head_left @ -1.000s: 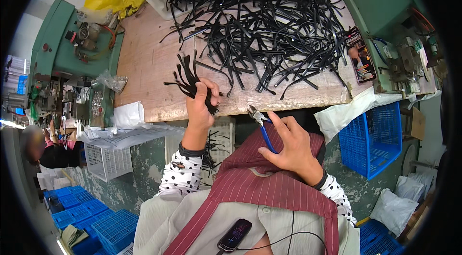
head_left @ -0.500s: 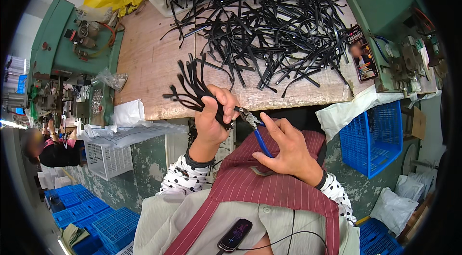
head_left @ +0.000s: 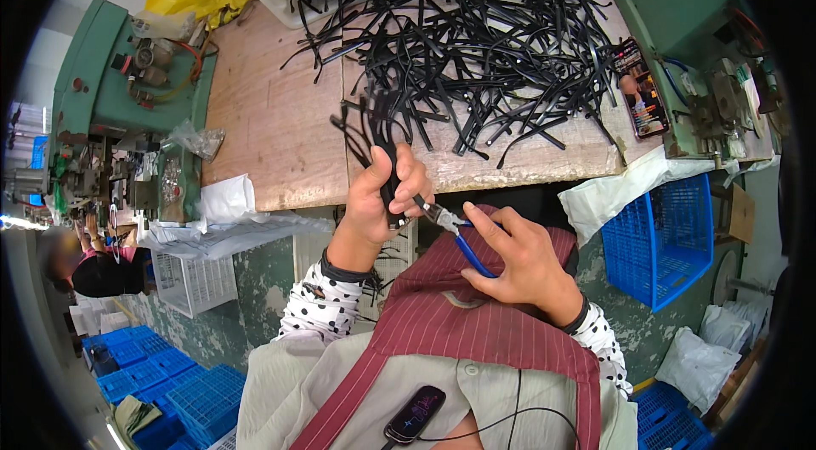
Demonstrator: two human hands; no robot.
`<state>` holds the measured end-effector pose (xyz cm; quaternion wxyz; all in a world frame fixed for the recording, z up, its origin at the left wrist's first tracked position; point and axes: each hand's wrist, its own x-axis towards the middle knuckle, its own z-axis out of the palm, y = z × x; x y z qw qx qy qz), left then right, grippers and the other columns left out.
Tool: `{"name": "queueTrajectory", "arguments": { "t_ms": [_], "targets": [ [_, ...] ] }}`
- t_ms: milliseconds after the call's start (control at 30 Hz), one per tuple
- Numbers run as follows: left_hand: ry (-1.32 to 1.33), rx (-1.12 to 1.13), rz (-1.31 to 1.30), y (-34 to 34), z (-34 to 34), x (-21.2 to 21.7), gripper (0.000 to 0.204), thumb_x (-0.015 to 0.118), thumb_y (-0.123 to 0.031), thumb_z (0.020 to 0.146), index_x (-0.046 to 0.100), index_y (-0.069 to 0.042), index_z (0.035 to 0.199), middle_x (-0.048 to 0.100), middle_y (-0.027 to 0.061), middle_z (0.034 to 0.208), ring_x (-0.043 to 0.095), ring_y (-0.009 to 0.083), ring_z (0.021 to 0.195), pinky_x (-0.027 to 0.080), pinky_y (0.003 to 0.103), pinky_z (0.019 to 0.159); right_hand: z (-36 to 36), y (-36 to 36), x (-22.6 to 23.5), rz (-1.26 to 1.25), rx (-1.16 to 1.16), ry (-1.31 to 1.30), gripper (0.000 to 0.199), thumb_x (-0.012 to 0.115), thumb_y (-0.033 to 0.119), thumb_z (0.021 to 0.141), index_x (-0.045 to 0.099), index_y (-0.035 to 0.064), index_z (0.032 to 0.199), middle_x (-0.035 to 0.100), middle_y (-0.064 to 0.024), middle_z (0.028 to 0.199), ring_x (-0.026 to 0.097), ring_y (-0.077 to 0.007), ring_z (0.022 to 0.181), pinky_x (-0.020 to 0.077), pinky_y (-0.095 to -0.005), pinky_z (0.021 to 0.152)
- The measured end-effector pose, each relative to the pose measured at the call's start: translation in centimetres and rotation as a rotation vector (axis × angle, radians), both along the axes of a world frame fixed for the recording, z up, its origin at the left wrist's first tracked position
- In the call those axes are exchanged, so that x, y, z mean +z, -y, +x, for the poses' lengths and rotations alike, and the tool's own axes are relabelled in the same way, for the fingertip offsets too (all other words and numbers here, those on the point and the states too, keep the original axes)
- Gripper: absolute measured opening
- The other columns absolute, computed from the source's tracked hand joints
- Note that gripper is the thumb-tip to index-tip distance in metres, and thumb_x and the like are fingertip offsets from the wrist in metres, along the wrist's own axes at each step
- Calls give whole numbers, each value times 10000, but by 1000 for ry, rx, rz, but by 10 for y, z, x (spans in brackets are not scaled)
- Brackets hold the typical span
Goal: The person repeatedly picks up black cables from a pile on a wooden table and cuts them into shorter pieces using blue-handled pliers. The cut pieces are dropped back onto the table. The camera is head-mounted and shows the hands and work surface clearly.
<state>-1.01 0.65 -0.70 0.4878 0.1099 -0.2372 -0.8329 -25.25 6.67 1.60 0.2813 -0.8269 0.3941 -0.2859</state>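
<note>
My left hand (head_left: 371, 205) is closed round a bundle of black eyeglass temples (head_left: 372, 131). Their curved tips fan out above my fingers, and the straight ends come out below near the thumb side. In my right hand (head_left: 529, 261) is a pair of blue-handled cutting pliers (head_left: 444, 217), thumb and fingers on either side of the handles. The pliers' jaws meet the end of a temple at my left fingertips; whether they bite on it is too small to tell. A large loose heap of the same temples (head_left: 484, 67) covers the far part of the wooden table (head_left: 263, 110).
Green machines (head_left: 89, 101) stand left and right of the table. A blue crate (head_left: 633, 254) is below at right, a white crate (head_left: 195, 284) at left. Stacked blue crates (head_left: 204, 403) fill the lower left. Another person (head_left: 106, 267) sits at far left.
The bundle in my left hand has swung from leaning left to nearly upright. Both hands have shifted slightly right, the pliers staying at the temples' ends.
</note>
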Motion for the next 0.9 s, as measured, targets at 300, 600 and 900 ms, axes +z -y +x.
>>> {"name": "queueTrajectory", "arguments": {
  "t_ms": [300, 600, 900],
  "targets": [
    [764, 468, -460, 36, -10, -3, 241, 675, -275, 972, 593, -71, 873, 700, 129, 1130, 604, 164, 911, 496, 329, 808, 6, -4, -19, -137, -361, -28, 896, 886, 284, 613, 535, 77, 1410, 567, -128, 967, 603, -283, 809, 512, -368, 659],
    [1915, 574, -1451, 98, -27, -11, 449, 684, 72, 652, 709, -142, 1046, 621, 49, 1208, 642, 305, 893, 508, 398, 706, -1, -4, -13, -122, -346, -2, 910, 883, 281, 605, 524, 66, 1414, 562, -129, 960, 599, -282, 796, 507, -365, 652],
    [447, 459, -135, 40, -17, 26, 214, 524, -313, 1059, 556, -109, 1005, 534, 1, 702, 419, 97, 575, 400, 291, 599, 2, 1, -6, -124, -298, 61, 911, 885, 290, 600, 536, 62, 1410, 565, -117, 947, 599, -271, 788, 509, -364, 660]
  ]
}}
